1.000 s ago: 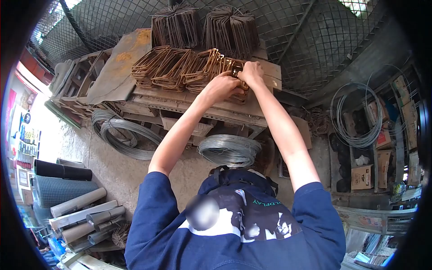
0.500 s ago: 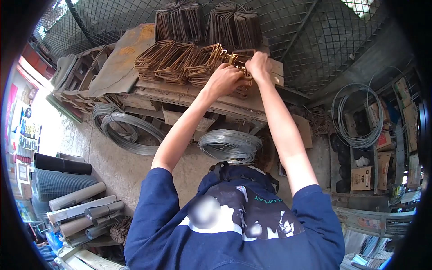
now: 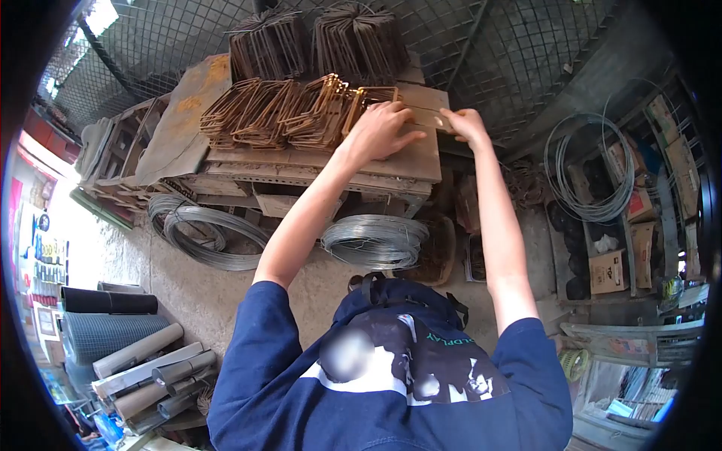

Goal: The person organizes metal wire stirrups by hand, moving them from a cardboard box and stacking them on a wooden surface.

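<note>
Rusty rectangular steel stirrups (image 3: 263,113) lie in a leaning row of bundles on the worktable (image 3: 256,161). My left hand (image 3: 382,129) is at the right end of that row, fingers over the last stirrups and thumb spread away from them. To its right, past the table's corner, my right hand (image 3: 468,126) is raised with its fingers pinched together. A thin dark line, perhaps wire, runs between the two hands; whether the right fingers hold it is too small to tell. Two darker stirrup bundles (image 3: 357,45) stand behind the row.
Coils of grey wire (image 3: 376,240) sit below the table's front edge. Another wire loop (image 3: 590,169) hangs at the right beside cardboard boxes (image 3: 608,272). Rolls of mesh (image 3: 113,338) lie at lower left. A wire-mesh wall (image 3: 519,75) rises behind the table.
My hands were close together at the stirrups' right end. The right hand has moved away to the right, and the left thumb has spread. The view has shifted slightly.
</note>
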Motion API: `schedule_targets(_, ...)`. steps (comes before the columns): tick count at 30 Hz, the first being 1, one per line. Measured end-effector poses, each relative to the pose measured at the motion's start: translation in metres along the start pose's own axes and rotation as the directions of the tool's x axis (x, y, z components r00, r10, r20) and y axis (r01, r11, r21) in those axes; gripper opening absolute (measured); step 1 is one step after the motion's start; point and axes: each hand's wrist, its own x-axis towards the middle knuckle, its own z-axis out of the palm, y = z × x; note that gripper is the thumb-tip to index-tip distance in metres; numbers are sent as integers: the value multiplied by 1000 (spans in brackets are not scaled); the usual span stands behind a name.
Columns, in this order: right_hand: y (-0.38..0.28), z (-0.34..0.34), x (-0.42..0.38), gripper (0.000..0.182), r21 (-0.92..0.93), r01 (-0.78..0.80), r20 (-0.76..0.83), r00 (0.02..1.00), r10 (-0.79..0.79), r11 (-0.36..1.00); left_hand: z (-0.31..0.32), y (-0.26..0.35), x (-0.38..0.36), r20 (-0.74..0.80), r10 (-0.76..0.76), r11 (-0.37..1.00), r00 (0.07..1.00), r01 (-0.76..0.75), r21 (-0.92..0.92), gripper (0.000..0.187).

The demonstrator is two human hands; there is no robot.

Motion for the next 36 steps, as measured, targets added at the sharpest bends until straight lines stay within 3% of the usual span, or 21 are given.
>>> schedule_targets(2,27,-20,-19,39,62,-82,23,996,80,995,10,26,20,-42,85,989,996,-89,-117,36)
schedule_targets(3,49,-30,-21,37,101,-129,83,989,121,986,19,38,29,0,87,972,996,-84,-220,35)
schedule_targets(9,168,-77,-66,36,240,-358,99,934,344,902,115,96,65,173,236,843,956,-113,-526,28)
schedule_targets(13,250,-99,-78,39,262,-466,158,884,439,845,190,126,63,301,235,833,924,-31,-553,30)
schedule_targets(14,270,-104,-80,40,261,-506,192,862,469,822,195,138,63,405,199,845,892,53,-532,32)
schedule_targets(16,312,-108,-80,41,274,-545,245,836,491,792,243,144,58,429,182,831,885,94,-548,33)
schedule_targets(20,406,-106,-86,49,279,-607,383,781,493,744,324,172,36,522,24,831,853,273,-485,35)
schedule_targets(23,504,-85,-101,45,260,-697,480,694,537,668,388,195,1,692,-95,801,715,468,-374,35)
schedule_targets(26,547,-71,-124,30,176,-750,516,622,589,637,443,214,-58,779,-174,736,602,605,-303,36)
schedule_targets(27,566,-59,-132,30,151,-774,472,603,642,615,456,220,-79,827,-194,703,528,663,-259,36)
schedule_targets(29,603,-38,-145,29,113,-821,431,548,717,559,486,227,-129,828,-291,582,479,775,-244,34)
schedule_targets(32,645,-7,-157,29,71,-861,512,465,722,504,513,228,-172,902,-287,637,322,768,-72,34)
schedule_targets(33,648,4,-162,27,133,-862,522,481,705,489,531,225,-200,918,-262,629,297,775,-71,34)
schedule_targets(35,666,29,-160,25,186,-868,523,485,701,461,581,211,-261,936,-323,468,139,883,30,34)
schedule_targets(36,678,46,-156,25,165,-873,528,472,706,459,591,206,-259,942,-311,461,126,887,33,34)
